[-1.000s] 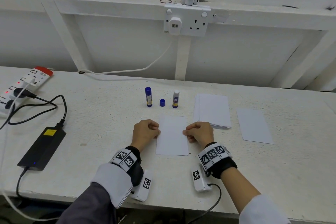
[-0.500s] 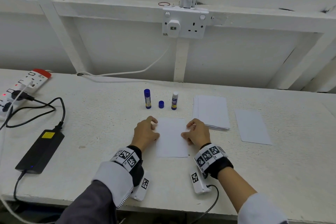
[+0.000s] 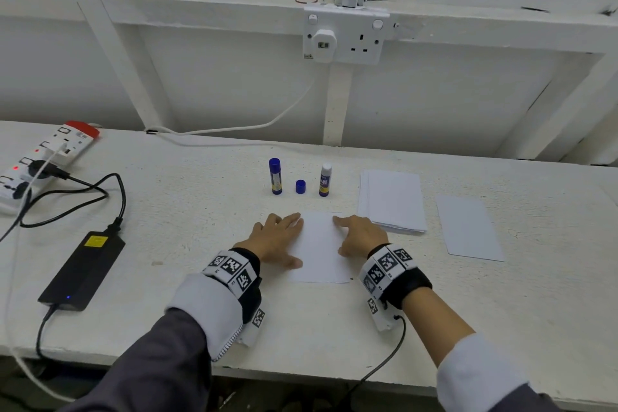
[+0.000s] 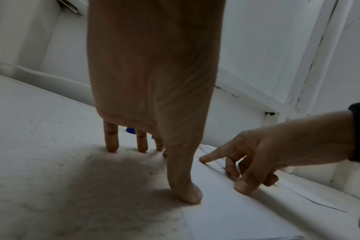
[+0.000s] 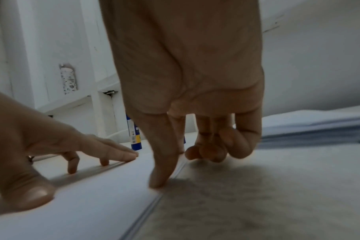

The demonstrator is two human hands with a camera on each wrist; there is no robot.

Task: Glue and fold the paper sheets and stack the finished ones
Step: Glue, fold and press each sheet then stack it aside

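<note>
A white folded paper sheet [image 3: 319, 249] lies flat on the table in front of me. My left hand [image 3: 287, 241] rests on its left edge with straight, spread fingers, the thumb [image 4: 187, 194] pressing the paper [image 4: 226, 211]. My right hand [image 3: 347, 234] presses the right edge with its straight index finger [image 5: 162, 170] and thumb; the other three fingers are curled. Behind the sheet stand a capped blue glue stick [image 3: 275, 176], a loose blue cap [image 3: 300, 186] and an uncapped glue stick [image 3: 325, 180]. A stack of sheets [image 3: 393, 201] lies to the right, and a single sheet [image 3: 468, 227] farther right.
A black power adapter [image 3: 83, 269] with its cables lies at the left, and a power strip [image 3: 43, 157] at the far left. A wall with a socket [image 3: 344, 37] closes off the back of the table [image 3: 501, 311]. The table's front edge runs just under my wrists.
Both hands were closed fists on the sheet's sides. The left hand has opened flat and the right index finger has stretched out, both reaching toward the sheet's far edge.
</note>
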